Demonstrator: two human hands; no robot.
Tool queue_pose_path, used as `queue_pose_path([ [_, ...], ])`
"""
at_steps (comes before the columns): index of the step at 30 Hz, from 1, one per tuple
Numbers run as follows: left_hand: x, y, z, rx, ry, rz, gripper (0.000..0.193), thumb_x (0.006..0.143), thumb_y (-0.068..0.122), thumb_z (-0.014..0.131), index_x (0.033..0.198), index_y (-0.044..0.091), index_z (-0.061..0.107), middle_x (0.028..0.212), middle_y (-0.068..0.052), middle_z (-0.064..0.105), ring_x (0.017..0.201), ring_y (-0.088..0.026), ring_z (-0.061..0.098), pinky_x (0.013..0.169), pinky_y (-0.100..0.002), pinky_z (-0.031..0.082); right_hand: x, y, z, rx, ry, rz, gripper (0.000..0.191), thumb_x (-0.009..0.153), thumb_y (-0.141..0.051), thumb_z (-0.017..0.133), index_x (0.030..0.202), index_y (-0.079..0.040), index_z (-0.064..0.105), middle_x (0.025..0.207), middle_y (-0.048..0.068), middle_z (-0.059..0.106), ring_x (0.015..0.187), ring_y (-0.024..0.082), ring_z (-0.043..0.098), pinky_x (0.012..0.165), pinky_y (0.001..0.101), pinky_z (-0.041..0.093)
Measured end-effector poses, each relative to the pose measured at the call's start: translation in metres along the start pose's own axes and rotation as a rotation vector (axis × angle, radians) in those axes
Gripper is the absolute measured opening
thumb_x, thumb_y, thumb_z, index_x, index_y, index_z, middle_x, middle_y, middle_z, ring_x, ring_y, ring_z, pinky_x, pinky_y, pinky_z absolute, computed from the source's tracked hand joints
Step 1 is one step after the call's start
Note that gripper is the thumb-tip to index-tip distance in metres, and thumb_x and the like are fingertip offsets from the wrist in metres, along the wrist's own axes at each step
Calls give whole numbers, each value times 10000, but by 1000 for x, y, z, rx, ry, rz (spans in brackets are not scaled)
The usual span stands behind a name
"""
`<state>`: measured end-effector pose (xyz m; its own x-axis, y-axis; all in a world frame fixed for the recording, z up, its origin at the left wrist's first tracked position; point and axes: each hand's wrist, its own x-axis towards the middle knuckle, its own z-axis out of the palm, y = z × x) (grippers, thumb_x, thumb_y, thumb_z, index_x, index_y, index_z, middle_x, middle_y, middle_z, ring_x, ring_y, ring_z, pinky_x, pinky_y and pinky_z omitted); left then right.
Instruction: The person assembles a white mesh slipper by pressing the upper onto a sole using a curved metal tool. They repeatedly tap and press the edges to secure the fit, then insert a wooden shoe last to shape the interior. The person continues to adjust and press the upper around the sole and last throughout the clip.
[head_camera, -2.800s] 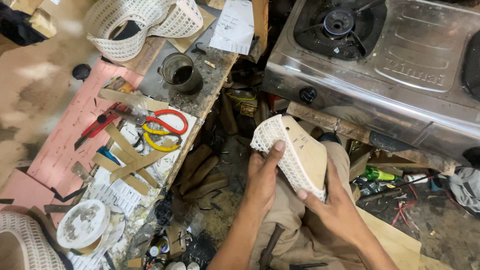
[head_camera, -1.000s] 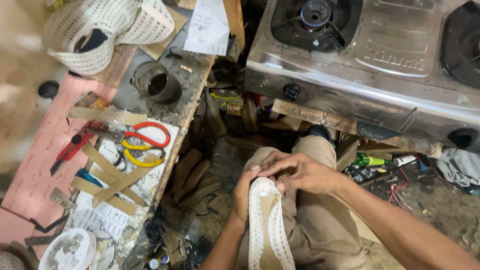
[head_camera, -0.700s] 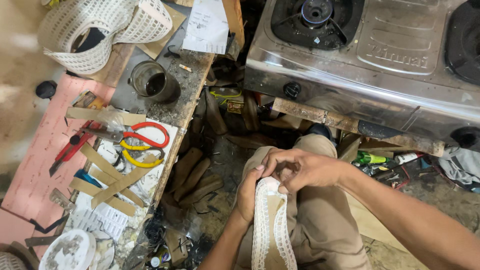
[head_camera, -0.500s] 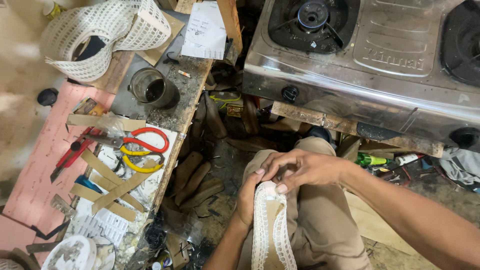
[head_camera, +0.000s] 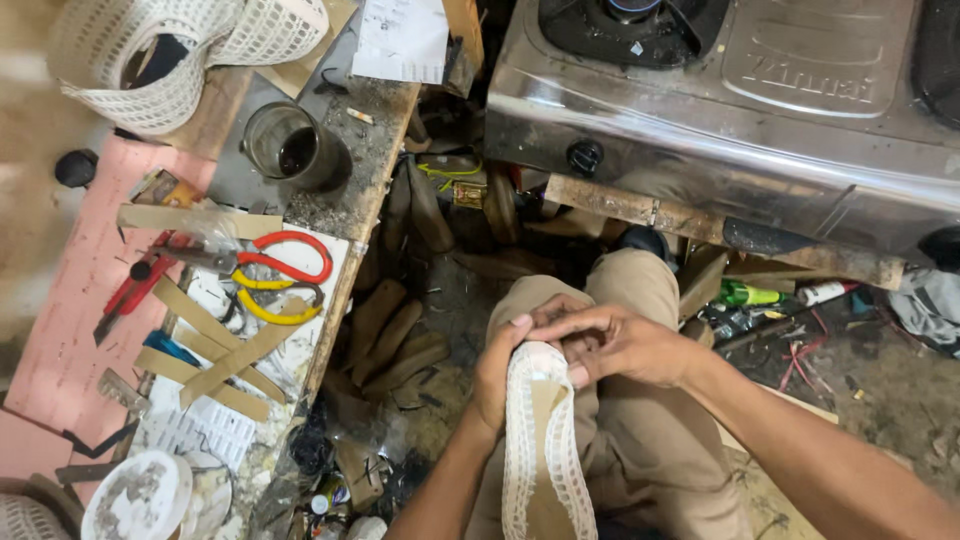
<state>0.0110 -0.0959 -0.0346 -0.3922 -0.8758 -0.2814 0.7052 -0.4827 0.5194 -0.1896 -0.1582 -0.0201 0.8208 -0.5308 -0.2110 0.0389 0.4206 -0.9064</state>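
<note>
Here both hands grip the shoe (head_camera: 545, 450) on the lap: left hand (head_camera: 497, 375) clamped beside it, right hand (head_camera: 610, 345) pinching its tip; the mesh edge likely needs pressing down.

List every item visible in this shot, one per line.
shoe upper: one, white mesh edging on a tan sole, on the lap
mesh rolls: two, white, top left
cup: one, dark metal, on the bench
scissors: red-handled pair over a yellow-handled pair, on the bench
strips: several, tan, crossed below the scissors
paper sheet: one, white, top centre
gas stove: one, steel, top right
bottle: one, green, on the floor right
left hand: grips the upper's left edge
right hand: presses its tip
</note>
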Motion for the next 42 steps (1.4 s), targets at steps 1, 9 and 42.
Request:
queue_pose_path([
  [1,0,0,0,2,-8,5,486,1029,363,412,1216,-5,669,875,-67,641,786,-137,611,716,-269,493,0,2,-4,14,14,68,580,816,-106,863,1364,2,708,1394,119,506,1132,283,473,940,410,374],
  [9,0,10,5,20,80,24,436,1013,361,377,1038,21,648,879,-79,662,809,-161,625,751,-300,501,-6,4,43,-128,237,-122,504,943,-220,663,1406,-34,591,1522,116,480,1448,272,448,1201,397,346],
  [42,22,2,6,185,421,341,301,1025,292,532,888,55,658,783,-57,654,702,-162,615,649,-321,488,-47,-46,108,-713,594,-225,841,798,-276,788,1481,-6,377,1370,192,510,1290,290,515,1043,388,424],
])
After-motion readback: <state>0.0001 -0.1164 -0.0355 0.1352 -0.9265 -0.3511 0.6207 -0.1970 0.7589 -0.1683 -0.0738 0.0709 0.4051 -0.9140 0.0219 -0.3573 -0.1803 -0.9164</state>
